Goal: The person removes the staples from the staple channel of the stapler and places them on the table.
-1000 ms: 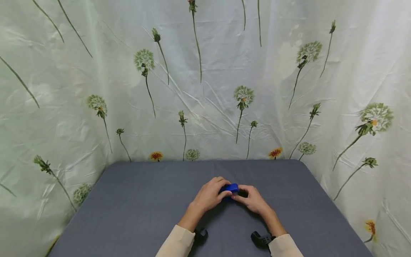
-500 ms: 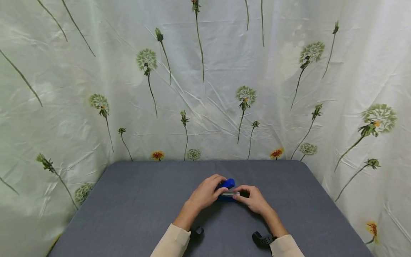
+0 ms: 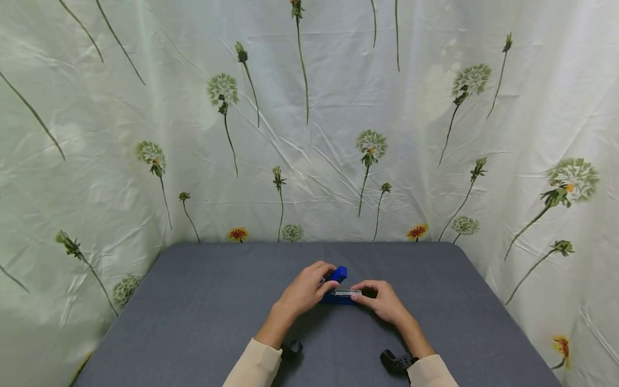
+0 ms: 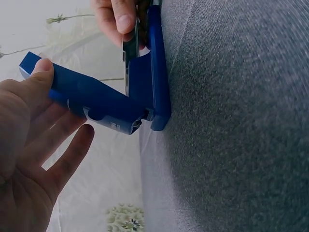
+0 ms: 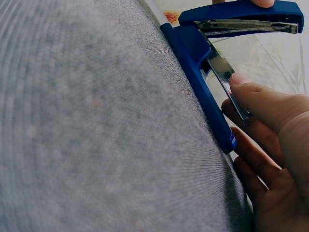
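A blue stapler (image 3: 342, 299) stands on the grey table with its top swung up, showing the metal magazine (image 5: 223, 72) inside. My left hand (image 3: 302, 287) pinches the raised blue top (image 4: 87, 89), thumb on one side and fingers on the other. In the right wrist view a spring and rod show on the underside of that top. My right hand (image 3: 382, 301) grips the front end of the metal magazine between thumb and fingers, just above the blue base (image 5: 198, 87). The base lies along the cloth, its hinge end toward the left hand.
A grey cloth-covered table (image 3: 217, 322) spreads around both hands. Behind it and at its sides hangs a pale curtain (image 3: 319, 161) printed with dandelions. Black straps with camera mounts (image 3: 396, 361) sit at the wrists below beige sleeves (image 3: 256, 363).
The left hand has moved left and slightly up, lifting the stapler's top away from the magazine and opening it wide. The right hand stays nearly in place at the magazine's front end.
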A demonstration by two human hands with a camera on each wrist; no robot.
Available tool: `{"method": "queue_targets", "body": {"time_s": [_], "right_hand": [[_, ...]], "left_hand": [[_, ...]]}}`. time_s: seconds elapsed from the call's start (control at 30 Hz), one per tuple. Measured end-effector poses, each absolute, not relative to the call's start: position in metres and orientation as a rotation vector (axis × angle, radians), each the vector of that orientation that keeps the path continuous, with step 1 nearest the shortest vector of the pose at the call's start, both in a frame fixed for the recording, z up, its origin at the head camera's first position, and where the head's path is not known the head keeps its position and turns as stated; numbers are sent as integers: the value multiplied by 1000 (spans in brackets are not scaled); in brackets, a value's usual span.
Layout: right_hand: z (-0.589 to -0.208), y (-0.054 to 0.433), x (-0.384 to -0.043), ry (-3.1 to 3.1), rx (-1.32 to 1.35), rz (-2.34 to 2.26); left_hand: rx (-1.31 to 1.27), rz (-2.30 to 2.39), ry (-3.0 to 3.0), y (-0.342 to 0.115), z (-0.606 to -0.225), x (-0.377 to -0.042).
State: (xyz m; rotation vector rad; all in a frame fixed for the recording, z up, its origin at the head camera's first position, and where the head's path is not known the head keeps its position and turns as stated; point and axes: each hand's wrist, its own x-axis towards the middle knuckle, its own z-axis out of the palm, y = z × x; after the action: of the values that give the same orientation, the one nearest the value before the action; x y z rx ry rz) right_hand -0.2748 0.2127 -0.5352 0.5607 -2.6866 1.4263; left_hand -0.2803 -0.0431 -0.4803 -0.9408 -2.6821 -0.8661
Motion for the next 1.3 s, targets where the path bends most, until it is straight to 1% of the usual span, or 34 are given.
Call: {"method": "queue_targets", "body": {"time_s": [0.6, 1.07, 1.3], "right_hand": [[-538, 210, -274, -2719, 535, 1449], [-537, 211, -276, -2731, 498, 1437], [-537, 212, -276, -2742, 479, 1418]], "left_hand": [[-925, -842, -2703, -57, -476, -276], [-924, -805, -2685, -65, -476, -280], [-906, -869, -2690, -66, -474, -278]]}}
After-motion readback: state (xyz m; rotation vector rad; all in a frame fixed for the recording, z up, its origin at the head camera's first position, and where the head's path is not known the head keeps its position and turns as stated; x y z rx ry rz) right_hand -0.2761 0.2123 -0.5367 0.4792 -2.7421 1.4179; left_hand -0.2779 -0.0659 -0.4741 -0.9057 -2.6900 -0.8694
